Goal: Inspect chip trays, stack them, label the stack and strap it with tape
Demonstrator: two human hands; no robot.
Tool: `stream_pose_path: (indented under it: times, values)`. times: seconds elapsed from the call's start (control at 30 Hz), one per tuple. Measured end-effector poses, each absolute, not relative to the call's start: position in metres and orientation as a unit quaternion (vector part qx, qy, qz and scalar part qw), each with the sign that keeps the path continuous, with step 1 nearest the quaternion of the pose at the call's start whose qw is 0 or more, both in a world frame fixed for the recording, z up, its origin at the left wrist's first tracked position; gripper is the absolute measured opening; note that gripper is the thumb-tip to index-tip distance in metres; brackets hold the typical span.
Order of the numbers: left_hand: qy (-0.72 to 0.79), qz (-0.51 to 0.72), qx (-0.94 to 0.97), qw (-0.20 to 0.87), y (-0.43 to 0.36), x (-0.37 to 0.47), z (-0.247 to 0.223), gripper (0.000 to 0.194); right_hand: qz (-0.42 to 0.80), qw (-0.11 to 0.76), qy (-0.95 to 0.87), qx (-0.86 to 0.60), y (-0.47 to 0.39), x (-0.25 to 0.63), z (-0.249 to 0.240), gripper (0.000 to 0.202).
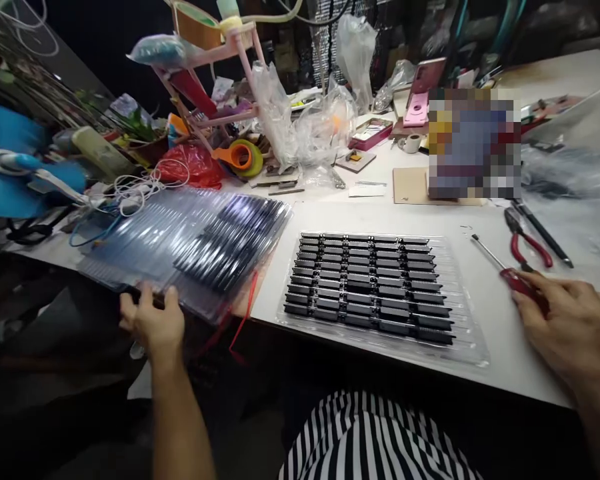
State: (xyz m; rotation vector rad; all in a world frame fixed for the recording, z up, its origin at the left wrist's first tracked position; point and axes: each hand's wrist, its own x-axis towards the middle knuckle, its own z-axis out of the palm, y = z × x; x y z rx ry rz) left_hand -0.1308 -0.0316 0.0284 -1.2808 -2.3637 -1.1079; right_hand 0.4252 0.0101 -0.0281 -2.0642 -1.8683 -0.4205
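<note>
My left hand (155, 323) is at the front edge of a stack of clear plastic trays (145, 233), its fingers apart and somewhat blurred, the fingertips at the trays' rim. Rows of dark parts show in the stack's right portion. My right hand (570, 327) is closed around the red handle of a screwdriver (513, 277), which lies low over the white table with its shaft pointing away to the left. Between my hands lies a clear tray (467, 320) filled with rows of black, comb-edged connector-like parts (365, 287).
Red-handled pliers (525, 240) and a black pen-like tool (545, 233) lie beyond the screwdriver. A tape dispenser (243, 157), plastic bags (325, 127) and a pink rack (215, 60) crowd the back. White cable (140, 190) coils behind the stack; a blue fan (15, 160) stands left.
</note>
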Motion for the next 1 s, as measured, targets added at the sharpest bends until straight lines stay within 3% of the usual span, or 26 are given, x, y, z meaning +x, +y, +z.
stream_pose_path:
  times: [0.1,0.17,0.27,0.37,0.5,0.6,0.83,1.0]
  values:
    - [-0.759,-0.328,-0.536,0.172,-0.027,-0.073,0.035,0.049,-0.15,0.155,-0.646,-0.733,0.008,0.435,-0.035,0.055]
    - [-0.667,-0.274,-0.687,0.096,-0.021,-0.022,0.035,0.042,-0.16,0.162,-0.623,-0.748,0.006,0.439,-0.035,0.053]
    - [-0.529,-0.129,-0.838,0.033,-0.013,0.042,0.026,0.055,-0.193,0.203,-0.578,-0.766,-0.001,0.43,-0.026,0.048]
    - [-0.495,-0.056,-0.867,0.015,-0.009,0.074,0.016,0.066,-0.182,0.276,-0.631,-0.702,-0.015,0.394,-0.011,0.041]
    - [-0.501,-0.034,-0.865,0.018,-0.008,0.078,0.016,0.066,-0.044,0.261,-0.793,-0.548,-0.038,0.332,0.004,0.037]
    - [-0.499,-0.034,-0.865,0.025,-0.009,0.076,0.019,0.066,0.001,0.24,-0.825,-0.513,-0.048,0.306,0.002,0.043]
    - [-0.502,-0.039,-0.863,0.039,-0.008,0.076,0.013,0.069,-0.026,0.216,-0.837,-0.502,-0.047,0.305,-0.005,0.048]
    - [-0.542,-0.088,-0.835,0.042,-0.012,0.05,0.012,0.072,-0.056,0.133,-0.873,-0.465,-0.049,0.308,-0.002,0.064]
